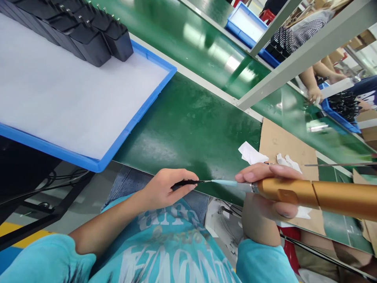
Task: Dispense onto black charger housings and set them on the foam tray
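Note:
My right hand (pixel 265 196) is wrapped round a gold-coloured pen-shaped power tool (pixel 318 194) that runs off to the right, with a pale blue sleeve (pixel 224 182) on its tip. My left hand (pixel 165 188) pinches a thin black tool (pixel 188 182), like tweezers, whose point meets that blue tip. Both hands hover over the near edge of the green bench (pixel 188 125), just above my lap.
A blue tray (pixel 129 129) lined with white foam lies at left, with a row of black plug adapters (pixel 88 27) at its far side. Cardboard (pixel 279 145) and paper scraps (pixel 250 154) lie right. Beyond a metal frame (pixel 294 51), another person's hand (pixel 314 94) works near blue trays.

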Available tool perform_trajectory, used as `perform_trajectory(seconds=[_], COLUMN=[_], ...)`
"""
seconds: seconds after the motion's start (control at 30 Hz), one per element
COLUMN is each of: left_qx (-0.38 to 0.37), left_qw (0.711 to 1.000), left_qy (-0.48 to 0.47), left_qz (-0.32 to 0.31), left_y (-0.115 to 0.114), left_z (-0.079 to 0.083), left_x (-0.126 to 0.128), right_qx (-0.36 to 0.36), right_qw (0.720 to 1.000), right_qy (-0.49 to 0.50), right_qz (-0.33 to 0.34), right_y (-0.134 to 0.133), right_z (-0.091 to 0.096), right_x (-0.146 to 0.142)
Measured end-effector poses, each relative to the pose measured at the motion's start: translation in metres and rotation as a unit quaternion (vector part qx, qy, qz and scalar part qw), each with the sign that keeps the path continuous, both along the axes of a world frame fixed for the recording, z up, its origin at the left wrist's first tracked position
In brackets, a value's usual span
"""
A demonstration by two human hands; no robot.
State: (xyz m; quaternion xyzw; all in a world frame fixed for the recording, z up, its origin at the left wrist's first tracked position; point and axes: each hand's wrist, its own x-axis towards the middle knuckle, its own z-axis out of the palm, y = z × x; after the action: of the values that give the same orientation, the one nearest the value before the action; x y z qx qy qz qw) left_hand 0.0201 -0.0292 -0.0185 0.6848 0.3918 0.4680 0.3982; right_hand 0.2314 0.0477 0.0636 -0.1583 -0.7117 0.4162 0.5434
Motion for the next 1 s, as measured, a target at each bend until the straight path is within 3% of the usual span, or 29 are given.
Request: perform_trajectory(seconds=[0.33, 0.63, 0.8, 1.0], left_qx=[-0.002, -0.017, -0.058, -0.049], left_qw=[1.000, 1.000, 0.997, 0.993], left_qy=[-0.004, -0.016, -0.058, -0.110], left_qz=[-0.001, -0.003, -0.015, -0.001], left_y=[-0.001, -0.001, -0.006, -0.012], left_z=[0.000, 0.004, 0.005, -0.004], left_x=[0.000, 0.003, 0.014, 0.026], right_qx=[0.001, 0.002, -0.012, -0.026], right_qw=[0.998, 1.000, 0.999, 0.998], right_qy=[-0.026, -0.007, 0.007, 0.021], right_qz=[-0.062, -0.024, -0.038, -0.045], right_y=[-0.004, -0.002, -0.003, -0.005], right_z=[0.000, -0.001, -0.001, 0.002], right_x=[0.000, 0.000, -0.003, -0.005])
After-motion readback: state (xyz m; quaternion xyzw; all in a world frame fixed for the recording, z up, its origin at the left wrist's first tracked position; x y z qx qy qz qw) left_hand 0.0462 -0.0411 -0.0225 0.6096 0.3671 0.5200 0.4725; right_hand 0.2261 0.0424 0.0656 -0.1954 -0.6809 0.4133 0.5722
